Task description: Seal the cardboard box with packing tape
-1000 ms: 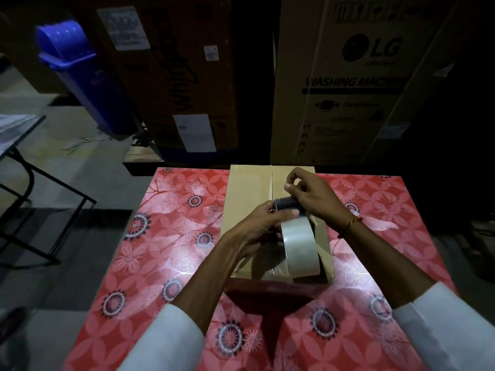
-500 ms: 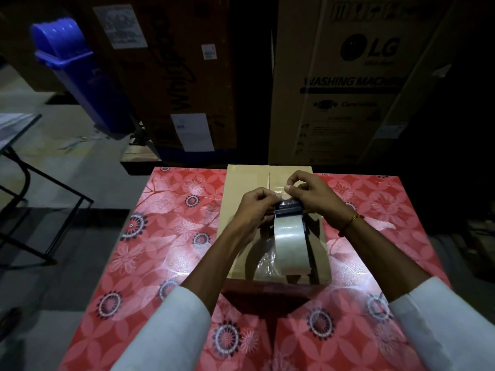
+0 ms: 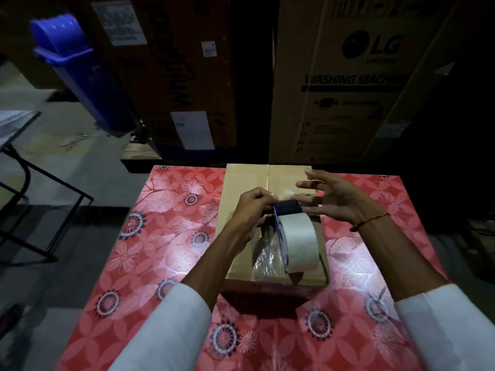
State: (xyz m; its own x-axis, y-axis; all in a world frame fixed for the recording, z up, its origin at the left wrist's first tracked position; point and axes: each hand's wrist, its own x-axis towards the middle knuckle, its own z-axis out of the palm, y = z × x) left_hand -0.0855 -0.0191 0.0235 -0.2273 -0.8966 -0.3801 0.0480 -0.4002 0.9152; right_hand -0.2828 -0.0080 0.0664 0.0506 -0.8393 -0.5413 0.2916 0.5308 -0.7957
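While 0.5 s ago pinching tape end, right hand (image 3: 340, 202) now off, fingers spread, empty. Left hand (image 3: 251, 212) grips tape dispenser (image 3: 296, 236) above cardboard box (image 3: 246, 183) on counter (image 3: 166, 236). Seam untaped; end probably needs re-catching.

2 white long sleeves (image 3: 171, 325) pushed up the forearms, a thin red-and-gold bangle (image 3: 371, 221) on the right wrist.

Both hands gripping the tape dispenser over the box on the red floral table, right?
Not both. In the head view only the left hand grips the tape dispenser; the right hand is open, fingers spread beside it. Cardboard box and red floral table are correct.
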